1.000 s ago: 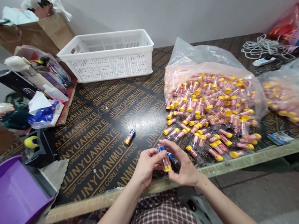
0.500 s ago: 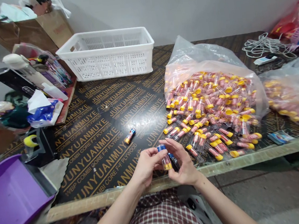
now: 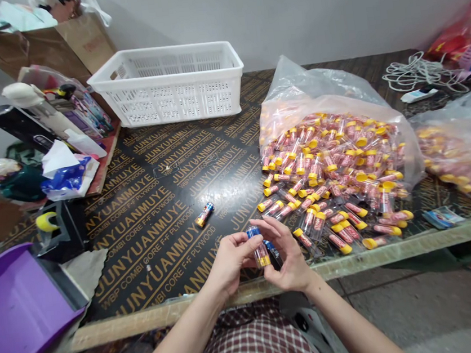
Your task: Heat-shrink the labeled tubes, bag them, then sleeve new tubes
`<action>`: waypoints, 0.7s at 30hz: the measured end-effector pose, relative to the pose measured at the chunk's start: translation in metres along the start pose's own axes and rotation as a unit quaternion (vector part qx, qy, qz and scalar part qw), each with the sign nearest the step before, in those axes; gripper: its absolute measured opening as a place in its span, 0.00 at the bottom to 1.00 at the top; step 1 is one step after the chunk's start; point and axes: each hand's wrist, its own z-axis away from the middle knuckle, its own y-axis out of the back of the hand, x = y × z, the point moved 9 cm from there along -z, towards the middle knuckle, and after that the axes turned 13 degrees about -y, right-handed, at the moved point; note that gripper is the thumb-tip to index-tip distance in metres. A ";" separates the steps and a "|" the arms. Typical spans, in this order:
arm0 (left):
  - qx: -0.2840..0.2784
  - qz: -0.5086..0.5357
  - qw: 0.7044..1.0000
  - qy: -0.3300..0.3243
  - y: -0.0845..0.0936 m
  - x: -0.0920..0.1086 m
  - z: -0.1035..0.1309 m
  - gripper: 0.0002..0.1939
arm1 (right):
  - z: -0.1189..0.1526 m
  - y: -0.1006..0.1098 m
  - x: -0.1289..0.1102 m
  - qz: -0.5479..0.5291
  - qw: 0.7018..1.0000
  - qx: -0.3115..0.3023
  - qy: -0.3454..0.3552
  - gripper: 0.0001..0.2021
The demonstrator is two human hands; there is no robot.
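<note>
My left hand pinches a small clear plastic tube with a blue cap on top and yellow at its lower end, tilted slightly. Across from it, my right hand curls its fingers around a small blue-and-black printed piece, mostly hidden behind the tube and fingers. The right thumb is close to the tube's lower end; whether it touches, I cannot tell. Beyond the hands lies a small printed cylinder, blue and orange, resembling a battery. A heap of clear yellow-capped tubes with pink-red contents spills toward my right hand.
The tube heap comes out of a clear plastic bag; another filled bag stands farther right. A white basket is at the back. A purple dustpan and tape dispenser sit left. A white cable lies back right.
Almost nothing differs. Both hands keep their hold in front of me, and the tube has shifted very slightly.
</note>
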 end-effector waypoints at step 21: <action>0.143 -0.577 0.793 -0.136 0.135 0.086 -0.083 0.21 | -0.096 -0.080 0.075 -0.153 0.917 -0.127 -0.344 0.27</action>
